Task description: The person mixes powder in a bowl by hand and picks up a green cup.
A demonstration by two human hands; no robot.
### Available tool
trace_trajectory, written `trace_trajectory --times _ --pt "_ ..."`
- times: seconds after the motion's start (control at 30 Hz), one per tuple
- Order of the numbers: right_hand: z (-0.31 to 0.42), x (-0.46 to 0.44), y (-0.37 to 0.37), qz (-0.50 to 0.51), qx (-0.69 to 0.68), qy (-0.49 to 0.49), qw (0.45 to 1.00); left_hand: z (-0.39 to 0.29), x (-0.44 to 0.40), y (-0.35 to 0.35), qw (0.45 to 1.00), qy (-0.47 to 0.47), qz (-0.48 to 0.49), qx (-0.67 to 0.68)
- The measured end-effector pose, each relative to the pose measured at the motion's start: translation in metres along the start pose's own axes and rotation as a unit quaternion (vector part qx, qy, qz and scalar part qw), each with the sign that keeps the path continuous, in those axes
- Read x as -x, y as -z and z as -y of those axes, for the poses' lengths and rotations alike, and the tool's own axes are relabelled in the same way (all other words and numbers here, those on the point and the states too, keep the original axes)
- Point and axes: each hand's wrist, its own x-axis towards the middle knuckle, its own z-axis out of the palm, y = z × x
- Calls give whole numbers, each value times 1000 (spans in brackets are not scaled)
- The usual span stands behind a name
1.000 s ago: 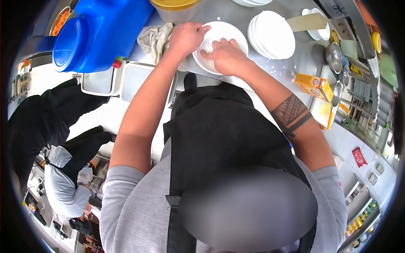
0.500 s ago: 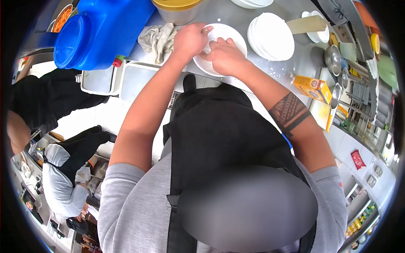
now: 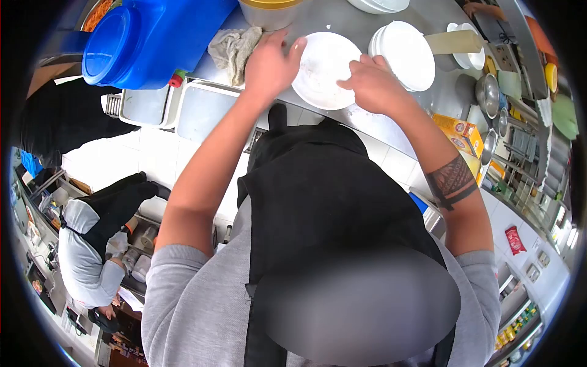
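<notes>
A white bowl point(image 3: 327, 64) with faint whitish smears inside sits on the steel counter in front of me. At its left side, my left hand point(image 3: 270, 68) is raised with thumb and fingers apart, holding nothing. My right hand point(image 3: 378, 85) is over the bowl's right rim, its thumb toward the inside and apart from the partly bent fingers. I see nothing in that hand; whether it touches the rim is hard to tell. A crumpled grey-white cloth point(image 3: 232, 54) lies just beyond my left hand. Stacked white bowls point(image 3: 406, 56) stand to the right of my right hand.
A large blue container point(image 3: 156, 43) and a gold-lidded tub point(image 3: 269, 13) stand at the left and back. An orange-yellow box point(image 3: 458, 133) and metal bowls point(image 3: 487, 95) are to the right. Trays point(image 3: 205, 110) sit below the counter's left edge. A co-worker point(image 3: 92, 244) is at lower left.
Both hands were together inside the bowl; now they have parted, the left up at the left rim, the right out to the right rim. The view has shifted slightly.
</notes>
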Motion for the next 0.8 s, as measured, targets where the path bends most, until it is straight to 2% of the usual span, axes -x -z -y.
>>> trace_trajectory --times 0.03,0.07,0.1,0.17,0.23,0.3,0.33,0.4,0.47,0.53,0.63,0.7,0.8 --pt "1 -1 -2 -1 -2 -3 1000 -10 16 12 997 66 45 3" --pt "3 -4 -6 44 10 7 999 -16 23 17 987 132 90 5" --pt "6 -7 -9 91 22 18 995 -9 25 12 987 130 91 5" --pt "19 -17 -13 100 7 15 995 13 30 -7 982 97 157 -31" --pt "29 -24 -15 111 -7 13 994 12 20 -11 986 80 129 -63" --pt "32 -28 -13 93 -52 17 994 10 2 -6 993 64 98 -8" --pt "30 -26 -15 94 -49 18 994 6 -2 -4 993 83 78 -17" --pt "25 -20 -17 32 -92 19 995 4 4 -5 993 96 73 -3" --pt "27 -14 -19 33 -94 40 994 9 10 -10 992 108 71 8" --pt "31 -13 -23 35 -102 53 993 12 16 -17 995 59 79 19" --pt "36 -28 -28 47 -40 30 998 12 18 -25 995 64 58 54" --pt "37 -40 -28 -17 -21 43 999 11 17 -25 994 69 63 56" --pt "40 -49 -27 -35 -15 43 998 11 12 -22 993 73 76 48"
